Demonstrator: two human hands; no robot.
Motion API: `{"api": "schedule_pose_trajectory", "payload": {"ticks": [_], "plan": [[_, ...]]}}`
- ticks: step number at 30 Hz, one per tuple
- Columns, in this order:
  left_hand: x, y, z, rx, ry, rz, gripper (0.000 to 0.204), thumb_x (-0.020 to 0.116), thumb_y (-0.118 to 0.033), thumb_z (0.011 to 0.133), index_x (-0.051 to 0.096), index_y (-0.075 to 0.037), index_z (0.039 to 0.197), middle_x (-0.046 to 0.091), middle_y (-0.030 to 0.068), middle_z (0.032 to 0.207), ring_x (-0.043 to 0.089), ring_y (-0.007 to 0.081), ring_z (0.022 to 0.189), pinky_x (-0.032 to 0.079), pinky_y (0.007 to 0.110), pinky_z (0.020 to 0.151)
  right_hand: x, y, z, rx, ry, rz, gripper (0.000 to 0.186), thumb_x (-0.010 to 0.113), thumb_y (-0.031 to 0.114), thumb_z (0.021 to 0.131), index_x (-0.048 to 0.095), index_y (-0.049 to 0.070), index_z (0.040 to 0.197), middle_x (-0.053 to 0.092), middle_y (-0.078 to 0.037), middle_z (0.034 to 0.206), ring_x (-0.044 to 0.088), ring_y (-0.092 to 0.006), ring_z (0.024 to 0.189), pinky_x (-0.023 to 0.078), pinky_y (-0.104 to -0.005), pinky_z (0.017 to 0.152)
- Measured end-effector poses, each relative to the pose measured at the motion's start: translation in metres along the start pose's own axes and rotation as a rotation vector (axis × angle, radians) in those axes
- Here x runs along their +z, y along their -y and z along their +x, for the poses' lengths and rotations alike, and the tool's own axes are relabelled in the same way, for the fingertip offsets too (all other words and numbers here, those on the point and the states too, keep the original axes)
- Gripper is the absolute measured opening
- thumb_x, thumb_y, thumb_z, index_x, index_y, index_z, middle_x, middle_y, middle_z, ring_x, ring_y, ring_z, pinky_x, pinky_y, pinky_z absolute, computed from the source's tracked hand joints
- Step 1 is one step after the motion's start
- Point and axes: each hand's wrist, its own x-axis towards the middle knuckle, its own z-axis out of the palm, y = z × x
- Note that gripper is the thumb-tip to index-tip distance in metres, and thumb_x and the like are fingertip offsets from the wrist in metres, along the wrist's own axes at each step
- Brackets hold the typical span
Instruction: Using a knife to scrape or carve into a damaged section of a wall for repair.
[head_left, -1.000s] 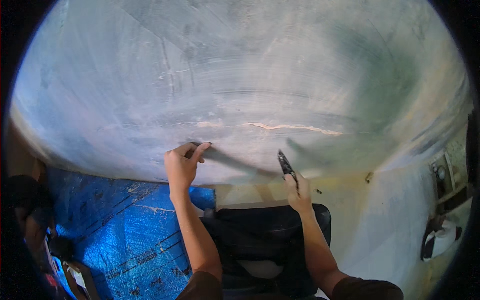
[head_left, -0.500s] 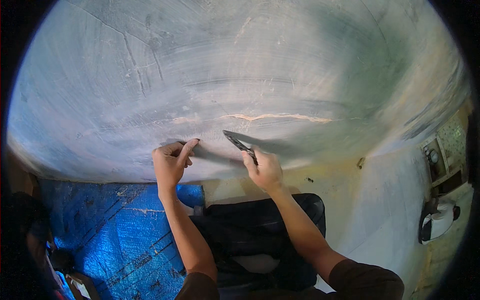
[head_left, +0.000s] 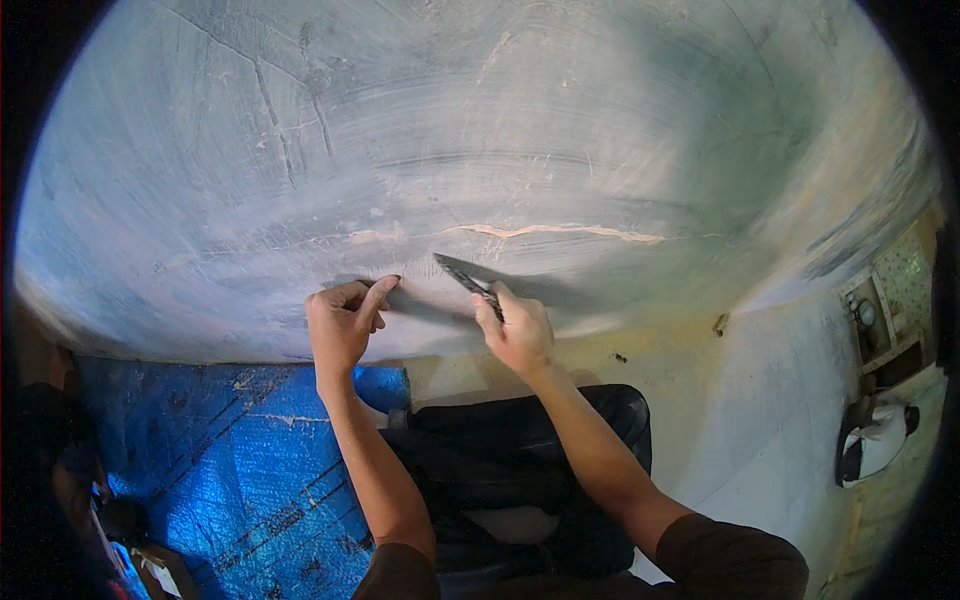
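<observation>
A knife (head_left: pixel 458 270) with a dark blade is in my right hand (head_left: pixel 522 332), its fingers wrapped round the handle. The blade points up and left, its tip near the wall (head_left: pixel 400 120) just below a long pale crack (head_left: pixel 560 231). My left hand (head_left: pixel 345 318) is left of the knife, thumb and fingers pinched close to the wall. A tiny dark spot shows at its thumb tip; what the pinch holds, if anything, is too small to tell. Both hands cast shadows on the grey-blue wall.
My bent legs (head_left: pixel 500 440) in dark trousers are below my hands. Shiny blue sheeting (head_left: pixel 230 460) covers the floor at left, with a roll of it (head_left: pixel 382 388) by my left forearm. A person in a white top (head_left: pixel 880 440) is at the far right.
My right hand and the knife have shifted slightly left and up along the wall. My left hand has stayed in place.
</observation>
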Motion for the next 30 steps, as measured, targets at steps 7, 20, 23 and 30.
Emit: {"api": "schedule_pose_trajectory", "payload": {"ticks": [7, 20, 23, 30], "plan": [[-0.004, -0.004, -0.008, -0.03, 0.219, -0.393, 0.025, 0.08, -0.023, 0.083, 0.071, -0.002, 0.074, 0.061, 0.0017, 0.058, 0.054, 0.0052, 0.051, 0.039, 0.021, 0.045, -0.025, 0.001, -0.035, 0.201, -0.038, 0.116, 0.026, 0.06, 0.023, 0.096, 0.057, 0.002, 0.082, 0.055, -0.016, 0.06, 0.058, -0.035, 0.053, 0.043, -0.0415, 0.05], [0.075, -0.072, -0.045, 0.22, 0.496, -0.425, 0.035, 0.079, -0.026, 0.085, 0.057, -0.004, 0.07, 0.043, -0.004, 0.054, 0.037, 0.0027, 0.051, 0.029, 0.025, 0.045, -0.101, 0.039, -0.049, 0.268, 0.041, 0.321, 0.027, 0.047, 0.024, 0.1, 0.055, -0.002, 0.1, 0.055, -0.022, 0.077, 0.056, -0.0431, 0.071, 0.041, -0.0442, 0.061], [0.079, -0.08, -0.053, 0.322, 0.501, -0.361, 0.044, 0.076, -0.029, 0.088, 0.05, -0.004, 0.063, 0.037, -0.001, 0.049, 0.034, 0.0052, 0.05, 0.028, 0.027, 0.043, -0.119, 0.049, -0.042, 0.153, -0.007, 0.232, 0.027, 0.048, 0.024, 0.1, 0.053, -0.002, 0.102, 0.056, -0.024, 0.079, 0.057, -0.0449, 0.075, 0.042, -0.0465, 0.062], [0.077, -0.102, -0.072, 0.354, 0.463, -0.422, 0.029, 0.063, -0.021, 0.097, 0.059, -0.001, 0.077, 0.05, 0.0009, 0.055, 0.045, 0.0059, 0.051, 0.035, 0.025, 0.047, -0.146, 0.075, -0.027, -0.068, -0.072, -0.011, 0.027, 0.059, 0.025, 0.096, 0.05, 0.0, 0.104, 0.06, -0.023, 0.083, 0.06, -0.0448, 0.074, 0.047, -0.0486, 0.064]]}}
